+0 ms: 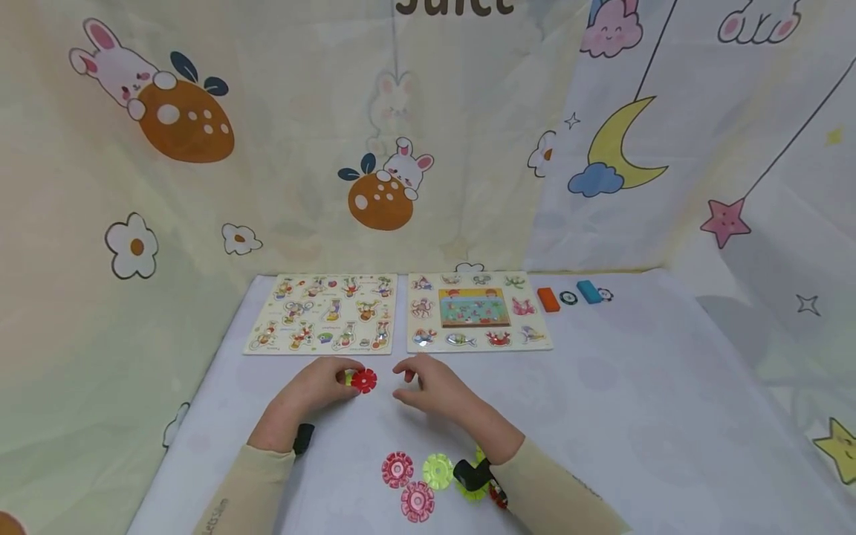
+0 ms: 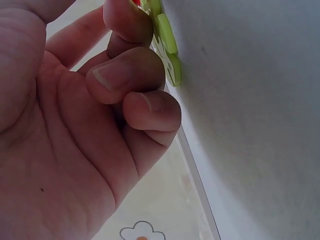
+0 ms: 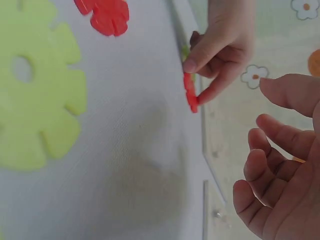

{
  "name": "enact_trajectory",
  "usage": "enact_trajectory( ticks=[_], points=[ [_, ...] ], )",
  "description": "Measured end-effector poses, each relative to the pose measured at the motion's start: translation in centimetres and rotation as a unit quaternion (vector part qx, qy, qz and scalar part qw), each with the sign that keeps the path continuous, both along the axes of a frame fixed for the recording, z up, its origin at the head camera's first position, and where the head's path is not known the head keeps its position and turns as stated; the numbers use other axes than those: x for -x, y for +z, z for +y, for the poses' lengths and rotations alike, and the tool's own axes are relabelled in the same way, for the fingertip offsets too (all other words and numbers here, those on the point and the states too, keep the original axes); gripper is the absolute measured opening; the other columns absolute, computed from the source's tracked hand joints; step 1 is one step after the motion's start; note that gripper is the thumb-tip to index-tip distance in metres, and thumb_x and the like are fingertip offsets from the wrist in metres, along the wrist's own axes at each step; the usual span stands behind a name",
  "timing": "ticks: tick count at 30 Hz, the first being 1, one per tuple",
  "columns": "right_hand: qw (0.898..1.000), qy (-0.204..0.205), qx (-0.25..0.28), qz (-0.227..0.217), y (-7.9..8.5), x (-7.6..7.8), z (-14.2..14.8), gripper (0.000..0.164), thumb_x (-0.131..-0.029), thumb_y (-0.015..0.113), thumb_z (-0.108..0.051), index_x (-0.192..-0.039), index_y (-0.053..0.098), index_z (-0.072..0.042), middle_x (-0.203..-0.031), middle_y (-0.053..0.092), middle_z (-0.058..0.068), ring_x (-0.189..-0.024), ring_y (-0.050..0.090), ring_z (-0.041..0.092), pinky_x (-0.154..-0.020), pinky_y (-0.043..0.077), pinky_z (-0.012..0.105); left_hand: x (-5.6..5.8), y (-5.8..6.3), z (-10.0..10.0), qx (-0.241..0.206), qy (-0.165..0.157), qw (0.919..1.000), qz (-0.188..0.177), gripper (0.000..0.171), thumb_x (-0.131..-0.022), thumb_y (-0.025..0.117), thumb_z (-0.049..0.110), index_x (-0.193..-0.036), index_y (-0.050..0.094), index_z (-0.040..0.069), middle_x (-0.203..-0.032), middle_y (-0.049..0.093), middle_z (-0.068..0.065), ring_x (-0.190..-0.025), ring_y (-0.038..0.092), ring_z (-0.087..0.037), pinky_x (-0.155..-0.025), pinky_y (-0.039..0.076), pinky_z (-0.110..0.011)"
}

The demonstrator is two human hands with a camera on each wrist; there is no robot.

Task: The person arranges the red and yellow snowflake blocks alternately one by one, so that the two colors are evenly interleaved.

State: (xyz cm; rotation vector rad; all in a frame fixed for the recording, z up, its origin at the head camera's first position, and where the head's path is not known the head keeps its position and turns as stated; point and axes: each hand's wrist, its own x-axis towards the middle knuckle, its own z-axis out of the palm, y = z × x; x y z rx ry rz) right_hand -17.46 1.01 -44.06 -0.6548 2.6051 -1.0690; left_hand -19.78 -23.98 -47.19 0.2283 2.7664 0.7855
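My left hand (image 1: pixel 319 380) pinches a red notched flower disc (image 1: pixel 364 380) together with a yellow-green one (image 1: pixel 348 377) behind it, just above the table. In the left wrist view the green disc (image 2: pixel 167 34) shows beyond the fingertips, while the red is almost wholly cut off at the top edge. The right wrist view shows the red disc (image 3: pixel 190 92) edge-on between thumb and finger. A short gap to the right, my right hand (image 1: pixel 431 384) holds nothing, its fingers apart and loosely bent.
Nearer me lie loose flower discs: two pinkish-red (image 1: pixel 397 469), a yellow-green (image 1: pixel 438 471), and others partly hidden under the right wrist camera (image 1: pixel 472 475). Two picture puzzle boards (image 1: pixel 400 349) stand at the back. Right of them are an orange block (image 1: pixel 548 299), a blue block (image 1: pixel 589 291) and small rings (image 1: pixel 568 298).
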Motion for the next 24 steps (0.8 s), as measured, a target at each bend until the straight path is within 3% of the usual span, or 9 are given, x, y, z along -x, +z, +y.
enact_trajectory(
  ticks=[8,13,18,24],
  points=[
    [0.999,0.020,-0.005,-0.047,0.9,-3.7,2.7,0.039,-0.081,0.074,-0.033,-0.116,0.063,-0.020,-0.096,0.056,-0.001,-0.075,0.048,0.013,-0.060,0.045,0.025,0.0,0.5,-0.3,-0.013,-0.003,0.9999,-0.005,0.042,-0.077,0.078,0.025,-0.117,0.066,0.022,-0.074,0.054,-0.001,-0.067,0.048,-0.016,-0.058,0.038,-0.032],
    [0.996,0.039,-0.022,-0.082,0.0,-6.4,4.2,0.037,-0.078,0.076,-0.035,-0.111,0.065,-0.024,-0.091,0.055,-0.006,-0.077,0.049,0.012,-0.064,0.045,0.024,-0.2,0.4,-0.3,-0.026,0.010,0.9994,-0.020,0.042,-0.077,0.078,0.024,-0.118,0.066,0.023,-0.074,0.053,-0.002,-0.066,0.047,-0.017,-0.057,0.038,-0.032],
    [0.993,0.021,-0.092,-0.065,-2.1,-8.5,5.1,0.043,-0.068,0.083,-0.040,-0.106,0.066,-0.026,-0.087,0.051,-0.015,-0.079,0.049,0.005,-0.071,0.047,0.023,-0.3,0.2,-0.1,-0.032,0.009,0.9993,-0.015,0.041,-0.077,0.078,0.025,-0.117,0.067,0.024,-0.073,0.052,-0.002,-0.066,0.047,-0.017,-0.056,0.037,-0.032],
    [0.989,-0.003,-0.141,-0.035,-3.4,-8.8,5.0,0.048,-0.063,0.084,-0.045,-0.103,0.066,-0.028,-0.086,0.049,-0.016,-0.076,0.047,0.003,-0.069,0.047,0.023,-0.3,0.2,0.0,-0.037,0.010,0.9991,-0.019,0.041,-0.077,0.078,0.025,-0.117,0.067,0.024,-0.074,0.053,-0.003,-0.066,0.047,-0.018,-0.056,0.037,-0.033]
  ],
)
